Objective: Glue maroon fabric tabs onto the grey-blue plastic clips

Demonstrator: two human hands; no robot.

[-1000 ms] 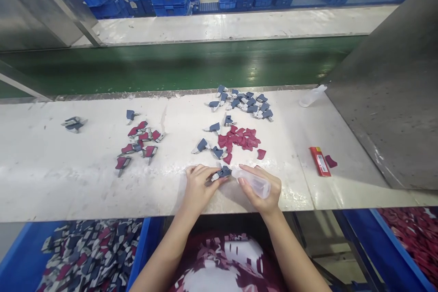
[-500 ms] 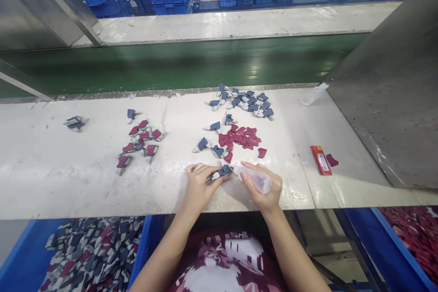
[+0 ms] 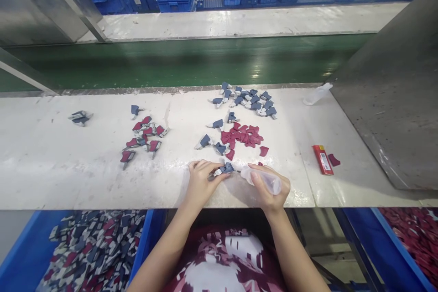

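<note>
The left hand (image 3: 199, 183) pinches a blue-and-grey piece (image 3: 227, 168) between thumb and fingers, close above the near part of the white table (image 3: 85, 178). Taking that piece as the middle of the dial, with 12 o'clock pointing away from the person, the right hand (image 3: 273, 199) is at 4 o'clock, wrapped around a clear squeeze bottle (image 3: 268, 183) whose nozzle points back at the piece. Half a second ago the nozzle was right at the piece's edge; now a small gap shows, the bottle having shifted slightly toward 3 o'clock. The grasp of both hands is unchanged.

A red sliver (image 3: 260, 164) has come into sight at the right hand's fingers; whether it is held or lies on the table cannot be told.

Farther out, the layout matches the earlier frame: the heap of red pads (image 3: 242, 137) at 1 o'clock, with the blue-and-grey cluster (image 3: 255, 101) beyond it, a lone red pad (image 3: 263, 151) at 2, a red packet (image 3: 322, 160) at 3, and the red-topped group (image 3: 148, 132) at 10. The second bottle (image 3: 316, 95) lies well off at 2. The whole scene sits a touch higher and farther right in view.
</note>
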